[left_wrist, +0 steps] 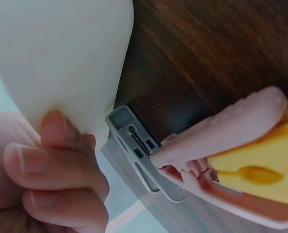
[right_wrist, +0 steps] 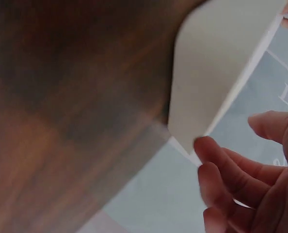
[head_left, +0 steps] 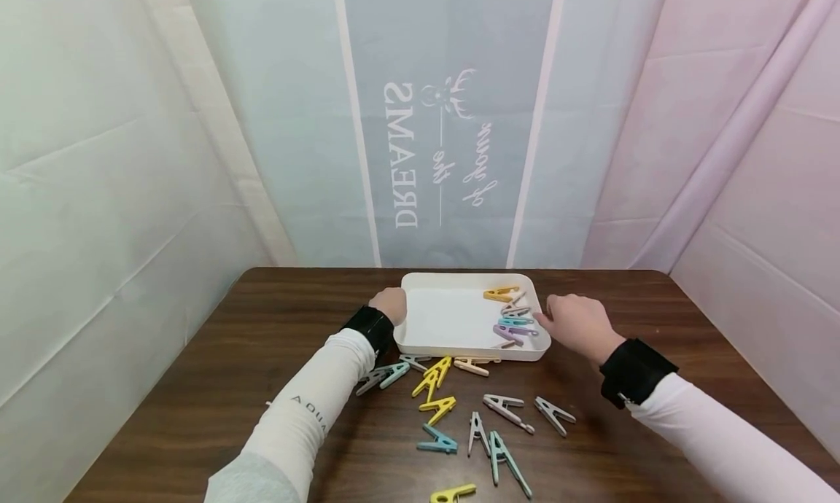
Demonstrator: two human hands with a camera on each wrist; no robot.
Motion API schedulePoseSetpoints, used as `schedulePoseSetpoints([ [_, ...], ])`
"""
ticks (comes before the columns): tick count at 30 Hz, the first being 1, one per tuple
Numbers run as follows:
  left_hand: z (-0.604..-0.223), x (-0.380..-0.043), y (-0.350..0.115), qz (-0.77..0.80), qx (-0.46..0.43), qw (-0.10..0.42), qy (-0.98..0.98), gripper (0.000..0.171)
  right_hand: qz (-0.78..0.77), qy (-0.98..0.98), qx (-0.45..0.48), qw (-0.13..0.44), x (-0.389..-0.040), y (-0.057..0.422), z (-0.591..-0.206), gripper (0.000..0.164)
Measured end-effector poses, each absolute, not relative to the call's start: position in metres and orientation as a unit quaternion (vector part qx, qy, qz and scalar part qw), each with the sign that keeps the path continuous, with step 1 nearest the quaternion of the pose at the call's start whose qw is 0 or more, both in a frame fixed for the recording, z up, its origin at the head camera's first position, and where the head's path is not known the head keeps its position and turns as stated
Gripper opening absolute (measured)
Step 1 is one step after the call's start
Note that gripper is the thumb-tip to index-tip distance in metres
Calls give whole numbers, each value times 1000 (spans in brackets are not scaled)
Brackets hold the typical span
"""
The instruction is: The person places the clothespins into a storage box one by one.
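Note:
A white tray (head_left: 440, 352) lies near the far edge of the table, with several clothespins in its right part, among them an orange clothespin (head_left: 501, 293) and a purple clothespin (head_left: 507, 334). My left hand (head_left: 391, 304) grips the tray's left side with curled fingers; the thumb is hidden in the left wrist view. At the right side is my right hand (head_left: 577, 324), its fingers loosely bent and thumb apart, a fingertip at the tray's rim. A grey clothespin (left_wrist: 129, 128) and a pink clothespin (left_wrist: 226, 128) show beside the left hand.
In front of the tray, several clothespins are scattered on the brown table (head_left: 262, 357), including a yellow clothespin (head_left: 438, 408), a blue clothespin (head_left: 437, 441) and a green clothespin (head_left: 507, 463). A printed curtain (head_left: 453, 233) hangs behind the table.

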State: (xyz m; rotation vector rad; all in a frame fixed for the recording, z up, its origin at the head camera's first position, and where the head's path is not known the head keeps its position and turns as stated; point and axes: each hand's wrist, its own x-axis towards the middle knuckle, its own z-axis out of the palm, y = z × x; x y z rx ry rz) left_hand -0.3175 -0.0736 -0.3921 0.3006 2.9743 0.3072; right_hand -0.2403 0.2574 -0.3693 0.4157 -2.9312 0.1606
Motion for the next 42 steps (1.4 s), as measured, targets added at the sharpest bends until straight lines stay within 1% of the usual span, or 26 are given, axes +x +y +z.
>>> schedulePoseSetpoints([
  [3,-391,-316,-75,105,102,67,987,24,60,-989,122,56,-239,255,-377,40],
  [5,-391,-316,-75,106,106,65,987,24,67,-991,114,36,-239,253,-382,41],
  [7,-393,-317,-77,105,113,63,986,23,73,-991,106,19,-239,252,-386,39],
  [11,-396,-322,-85,107,129,58,984,21,88,-991,99,-1,-242,249,-390,30],
  [16,-391,-327,-105,135,147,73,977,41,99,-991,94,-12,-244,245,-392,23],
  [19,-385,-326,-122,172,160,67,970,46,100,-991,87,-20,-241,242,-390,22],
  [22,-378,-323,-141,189,168,32,967,38,91,-992,84,-19,-240,241,-389,20],
  [24,-376,-320,-153,177,174,-1,969,29,85,-993,84,-17,-239,241,-388,19],
  [26,-376,-317,-163,163,184,-21,969,20,75,-993,86,-15,-240,240,-387,19],
  [27,-377,-316,-167,156,192,-24,969,19,71,-994,86,-15,-241,240,-386,19],
  [29,-379,-314,-172,149,216,-17,965,23,66,-994,89,-12,-241,240,-386,20],
  [32,-383,-311,-173,152,245,24,957,38,62,-994,94,-5,-240,240,-386,19],
  [35,-387,-310,-168,147,250,53,955,46,54,-994,99,10,-240,240,-388,20],
  [38,-389,-309,-160,138,244,62,958,48,47,-993,101,25,-240,239,-389,19],
  [42,-391,-311,-153,128,241,72,959,47,43,-994,101,31,-241,239,-390,18],
])
